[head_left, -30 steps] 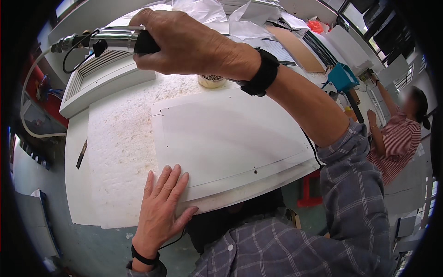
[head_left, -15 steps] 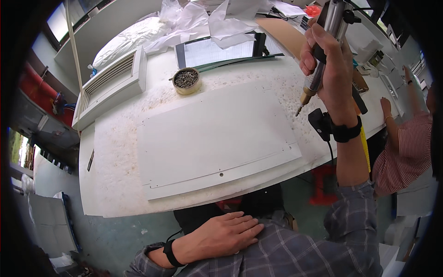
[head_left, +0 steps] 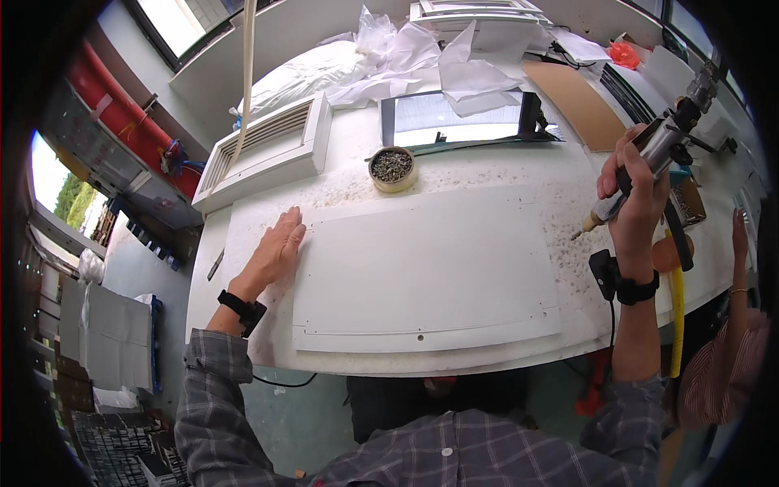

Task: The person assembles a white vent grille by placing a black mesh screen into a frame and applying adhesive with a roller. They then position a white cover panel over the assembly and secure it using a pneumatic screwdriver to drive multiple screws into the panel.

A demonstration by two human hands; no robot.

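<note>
**Panel laid flat, driver tip clear of it**

The white counter (head_left: 208, 302) carries a white panel (head_left: 422, 268), lying flat before the person, with small holes near its edges. Holes are made; whether any hold fasteners is too small to tell, so I judge the work unfinished. Behind, a louvered frame (head_left: 280, 172) stands apart from the panel. The hands are well apart: the left hand (head_left: 272, 256) rests flat at the panel's left edge, gripping nothing; the right hand (head_left: 637, 195) is wrapped around a driver-like tool (head_left: 667, 146). A brown box (head_left: 690, 201) has unclear contents; a round tub (head_left: 395, 186) holds small dark metal pieces, probably screws.
</note>
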